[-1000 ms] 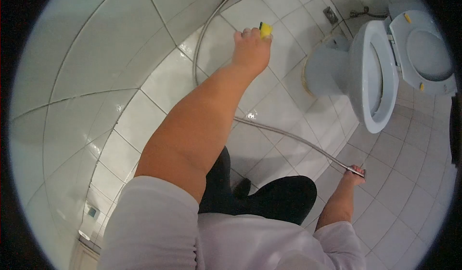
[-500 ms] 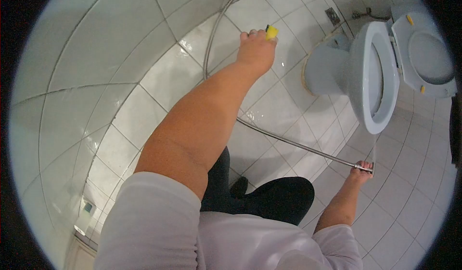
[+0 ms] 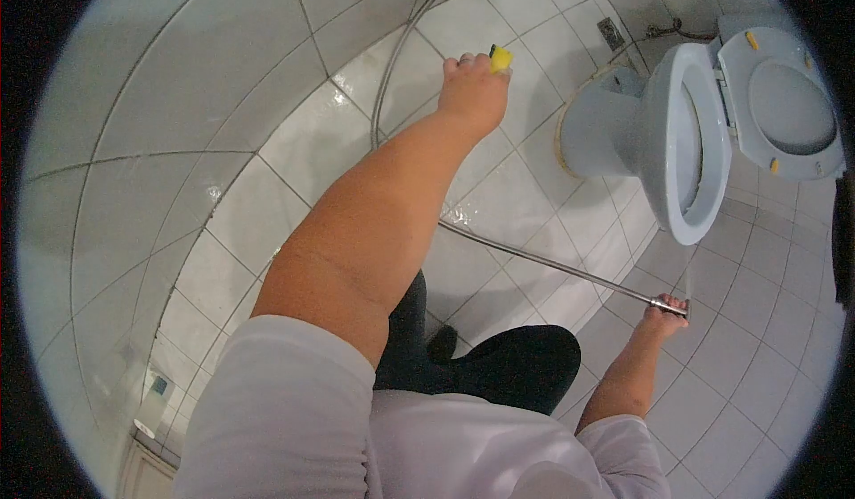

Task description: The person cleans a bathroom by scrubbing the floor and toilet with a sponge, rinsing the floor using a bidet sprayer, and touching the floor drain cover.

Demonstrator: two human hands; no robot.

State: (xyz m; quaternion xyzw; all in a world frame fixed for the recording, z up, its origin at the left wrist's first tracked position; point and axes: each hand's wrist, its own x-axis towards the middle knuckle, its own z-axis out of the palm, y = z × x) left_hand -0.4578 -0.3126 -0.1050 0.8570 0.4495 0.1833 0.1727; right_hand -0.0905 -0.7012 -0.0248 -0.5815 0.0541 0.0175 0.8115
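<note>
My left hand [image 3: 475,94] is stretched out over the tiled floor, its fingers closed around a yellow sponge [image 3: 501,58] with a dark side. Off to the right, my right hand [image 3: 663,318] grips a metal sprayer head [image 3: 675,308]. A thin jet of water [image 3: 688,278] leaves the sprayer towards the toilet. From the sprayer, a silver metal hose [image 3: 552,267] runs left, passes behind my left forearm and curves up along the wall. The white toilet [image 3: 655,138] stands between the two hands' reach, with its lid [image 3: 744,58] raised.
White tiled floor [image 3: 494,192] shows wet, shiny spots. A tiled wall [image 3: 169,81] rises on the left. Near the toilet's base are a floor drain [image 3: 610,33] and a dark pipe [image 3: 679,29]. My bent knee [image 3: 525,361] is below. Part of a door [image 3: 147,474] shows at lower left.
The view has shifted slightly, so the toilet appears a little further left. Both hands keep their holds and nearly the same positions, and water still sprays.
</note>
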